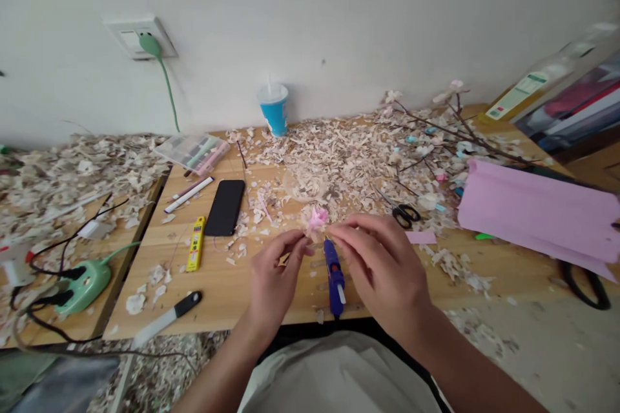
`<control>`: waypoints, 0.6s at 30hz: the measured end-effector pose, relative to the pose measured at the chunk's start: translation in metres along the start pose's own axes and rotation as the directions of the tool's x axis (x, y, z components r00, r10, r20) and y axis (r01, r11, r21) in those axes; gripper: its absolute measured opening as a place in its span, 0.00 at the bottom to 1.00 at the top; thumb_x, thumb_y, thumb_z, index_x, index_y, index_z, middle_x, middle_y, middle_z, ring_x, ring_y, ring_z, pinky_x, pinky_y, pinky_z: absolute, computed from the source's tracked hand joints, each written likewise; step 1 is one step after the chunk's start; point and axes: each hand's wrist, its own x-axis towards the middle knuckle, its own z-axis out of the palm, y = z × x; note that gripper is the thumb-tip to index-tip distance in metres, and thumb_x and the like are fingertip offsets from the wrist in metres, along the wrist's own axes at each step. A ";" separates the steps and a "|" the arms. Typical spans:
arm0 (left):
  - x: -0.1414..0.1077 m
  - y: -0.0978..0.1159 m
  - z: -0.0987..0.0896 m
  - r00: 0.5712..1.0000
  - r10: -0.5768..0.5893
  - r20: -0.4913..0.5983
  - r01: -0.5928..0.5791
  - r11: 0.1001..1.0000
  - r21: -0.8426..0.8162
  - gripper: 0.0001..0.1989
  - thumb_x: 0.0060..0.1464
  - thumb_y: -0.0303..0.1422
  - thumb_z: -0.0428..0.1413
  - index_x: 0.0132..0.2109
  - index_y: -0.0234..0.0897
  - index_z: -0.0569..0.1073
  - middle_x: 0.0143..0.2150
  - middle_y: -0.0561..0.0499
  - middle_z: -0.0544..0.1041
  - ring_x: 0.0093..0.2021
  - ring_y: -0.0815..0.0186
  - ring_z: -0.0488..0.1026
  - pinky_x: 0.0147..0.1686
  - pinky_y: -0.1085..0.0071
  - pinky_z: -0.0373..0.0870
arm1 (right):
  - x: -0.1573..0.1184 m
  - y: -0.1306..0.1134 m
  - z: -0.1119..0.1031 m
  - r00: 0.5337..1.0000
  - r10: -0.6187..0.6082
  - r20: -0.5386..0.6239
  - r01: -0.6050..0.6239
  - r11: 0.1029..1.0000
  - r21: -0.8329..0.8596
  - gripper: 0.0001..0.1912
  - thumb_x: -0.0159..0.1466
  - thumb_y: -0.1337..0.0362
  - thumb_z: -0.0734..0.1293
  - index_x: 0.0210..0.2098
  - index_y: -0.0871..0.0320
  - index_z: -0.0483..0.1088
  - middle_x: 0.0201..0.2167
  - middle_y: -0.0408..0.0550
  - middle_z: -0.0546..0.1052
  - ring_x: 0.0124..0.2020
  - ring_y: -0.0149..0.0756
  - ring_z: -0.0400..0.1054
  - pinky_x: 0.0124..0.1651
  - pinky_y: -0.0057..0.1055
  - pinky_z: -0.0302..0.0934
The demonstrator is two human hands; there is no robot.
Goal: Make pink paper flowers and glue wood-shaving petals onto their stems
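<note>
A small pink and white flower (317, 216) is held up between my two hands, above the table's middle. My left hand (283, 264) is closed at the fingertips, pinching at the flower's lower left side. From the right, the fingertips of my right hand (382, 258) are pressed together at the flower's edge. What exactly each pinch grips is too small to make out. Between my hands, a blue glue gun (334, 277) lies on the wooden table (227, 300).
Pale shavings (339, 155) cover the back. On the left are a black phone (225, 208), yellow box (195, 244), knife (169, 317) and green power strip (84, 285). A blue cup (274, 110) stands behind; scissors (405, 214), branches (436, 132) and pink paper (533, 210) lie right.
</note>
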 end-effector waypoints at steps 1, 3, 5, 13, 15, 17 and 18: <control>-0.001 0.003 0.000 1.000 -0.001 0.001 0.001 1.000 -0.002 0.05 0.60 0.31 0.60 0.43 0.38 0.78 0.34 0.51 0.84 0.31 0.68 0.82 0.34 0.77 0.78 | 0.001 0.000 0.001 1.000 -0.005 0.009 0.005 1.000 0.001 0.22 0.64 0.80 0.66 0.55 0.57 0.71 0.47 0.52 0.73 0.47 0.36 0.68 0.50 0.34 0.66; -0.002 0.008 0.000 1.000 0.000 -0.007 0.000 1.000 -0.020 0.05 0.60 0.31 0.60 0.43 0.38 0.78 0.35 0.51 0.84 0.30 0.69 0.82 0.33 0.77 0.78 | 0.004 -0.001 0.002 0.999 -0.021 0.024 0.021 1.000 -0.008 0.21 0.64 0.79 0.66 0.53 0.57 0.71 0.47 0.52 0.72 0.46 0.35 0.67 0.48 0.33 0.66; -0.002 0.012 0.000 1.000 -0.005 -0.020 0.004 0.999 -0.047 0.05 0.59 0.31 0.61 0.43 0.37 0.78 0.36 0.50 0.84 0.30 0.68 0.82 0.32 0.77 0.78 | 0.007 -0.001 0.002 0.999 -0.038 0.026 0.039 0.999 -0.018 0.18 0.64 0.77 0.68 0.51 0.57 0.72 0.47 0.52 0.73 0.46 0.35 0.67 0.48 0.34 0.66; -0.005 0.012 -0.001 0.999 -0.034 -0.024 0.031 0.996 -0.084 0.05 0.60 0.32 0.61 0.43 0.38 0.78 0.34 0.51 0.83 0.32 0.66 0.83 0.34 0.75 0.78 | 0.008 0.001 0.002 0.999 -0.032 0.000 0.032 0.999 0.013 0.15 0.63 0.76 0.68 0.47 0.57 0.70 0.43 0.50 0.75 0.45 0.38 0.69 0.49 0.38 0.67; -0.005 0.011 -0.001 0.999 -0.035 -0.015 0.033 0.994 -0.106 0.05 0.60 0.32 0.60 0.44 0.38 0.78 0.34 0.51 0.83 0.32 0.66 0.83 0.35 0.75 0.78 | 0.006 0.000 0.001 1.000 -0.024 -0.010 0.024 0.999 0.022 0.16 0.63 0.76 0.68 0.47 0.56 0.69 0.43 0.51 0.75 0.46 0.39 0.70 0.50 0.39 0.68; -0.005 0.011 0.000 0.999 -0.045 -0.004 0.044 0.990 -0.131 0.05 0.61 0.33 0.60 0.44 0.38 0.78 0.34 0.51 0.83 0.33 0.66 0.83 0.35 0.75 0.78 | 0.006 0.000 0.000 1.000 -0.001 -0.023 0.002 0.999 0.041 0.16 0.63 0.76 0.68 0.48 0.56 0.69 0.42 0.50 0.75 0.46 0.39 0.71 0.51 0.39 0.68; -0.005 0.010 0.000 0.999 -0.050 0.001 0.050 0.988 -0.145 0.05 0.61 0.33 0.60 0.44 0.38 0.77 0.34 0.51 0.83 0.33 0.66 0.83 0.35 0.75 0.78 | 0.006 -0.001 0.000 0.999 0.016 -0.030 -0.014 0.998 0.055 0.16 0.63 0.75 0.68 0.48 0.55 0.68 0.42 0.50 0.76 0.46 0.39 0.71 0.50 0.39 0.69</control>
